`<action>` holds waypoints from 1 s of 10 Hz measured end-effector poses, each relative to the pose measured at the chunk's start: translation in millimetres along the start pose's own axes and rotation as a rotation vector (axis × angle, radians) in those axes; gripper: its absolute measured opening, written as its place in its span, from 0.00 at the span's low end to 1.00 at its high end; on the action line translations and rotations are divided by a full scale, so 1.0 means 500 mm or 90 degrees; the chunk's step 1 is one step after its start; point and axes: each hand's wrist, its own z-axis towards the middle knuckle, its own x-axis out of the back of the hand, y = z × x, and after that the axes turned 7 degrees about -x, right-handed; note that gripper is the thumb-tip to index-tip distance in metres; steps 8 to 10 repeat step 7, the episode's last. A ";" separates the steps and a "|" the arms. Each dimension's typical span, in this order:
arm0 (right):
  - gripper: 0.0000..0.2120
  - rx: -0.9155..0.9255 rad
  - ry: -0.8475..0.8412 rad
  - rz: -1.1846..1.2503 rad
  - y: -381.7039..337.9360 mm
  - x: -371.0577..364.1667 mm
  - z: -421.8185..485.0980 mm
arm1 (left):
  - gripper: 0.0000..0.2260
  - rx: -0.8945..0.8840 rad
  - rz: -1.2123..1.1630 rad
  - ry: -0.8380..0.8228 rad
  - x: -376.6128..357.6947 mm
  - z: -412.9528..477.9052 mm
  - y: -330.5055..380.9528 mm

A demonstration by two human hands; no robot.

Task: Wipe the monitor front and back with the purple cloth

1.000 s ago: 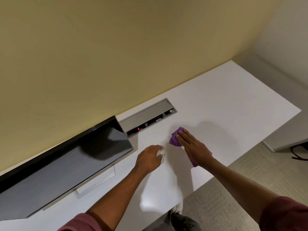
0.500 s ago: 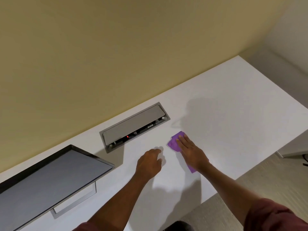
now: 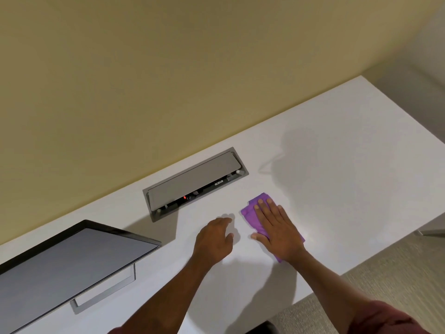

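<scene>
White table set against a yellow wall; grey carpet past the table's near edge.

1. Purple cloth. Lies flat on the table, directly under the right hand. One corner shows beyond and left of the fingertips; another shows beside the wrist. Long axis: roughly along the hand's own line, from fingertips back to wrist.

2. Right hand. Fingers straight, slightly spread, laid flat on the cloth and pressing it down. None is curled round it: the cloth is covered, not gripped.

3. Left hand. Just left of the right thumb, apart from the cloth. Fingers loosely curled, holding nothing. Contact with the table cannot be told.

4. Monitor. Dark screen, tilted back on a grey open-frame stand. Lies well to the left of both sets of fingers, past the left hand. The left hand is the nearer to it; the right, with the cloth, is the farther. Front shows; back is hidden.

5. Cable hatch. Sunk in the table, ahead and left of the fingers, toward the wall. Lid partly raised, small red light inside.

Assessment. Cloth and monitor are well apart, so no wiping of the screen is in hand at this position. The coming move likely needs the right fingers to gather the cloth and carry it leftward, across the left hand's place, to the screen. The left hand looks better placed to steady the monitor.
</scene>
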 end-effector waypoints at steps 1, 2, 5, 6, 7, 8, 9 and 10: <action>0.43 -0.006 -0.016 -0.002 -0.002 0.006 0.001 | 0.25 0.006 -0.012 0.005 0.001 -0.019 -0.002; 0.43 -0.013 -0.020 -0.001 -0.001 0.011 0.000 | 0.26 0.012 -0.024 0.014 0.009 -0.045 -0.004; 0.42 -0.023 -0.014 0.020 -0.121 0.050 -0.010 | 0.27 0.062 -0.066 0.099 0.058 -0.231 -0.102; 0.42 0.010 -0.037 0.008 -0.187 0.054 -0.018 | 0.28 0.086 -0.064 0.111 0.067 -0.287 -0.141; 0.42 0.076 -0.050 0.015 -0.298 0.040 -0.029 | 0.29 0.101 -0.033 0.156 0.068 -0.359 -0.210; 0.42 0.076 -0.050 0.015 -0.298 0.040 -0.029 | 0.29 0.101 -0.033 0.156 0.068 -0.359 -0.210; 0.42 0.076 -0.050 0.015 -0.298 0.040 -0.029 | 0.29 0.101 -0.033 0.156 0.068 -0.359 -0.210; 0.42 0.076 -0.050 0.015 -0.298 0.040 -0.029 | 0.29 0.101 -0.033 0.156 0.068 -0.359 -0.210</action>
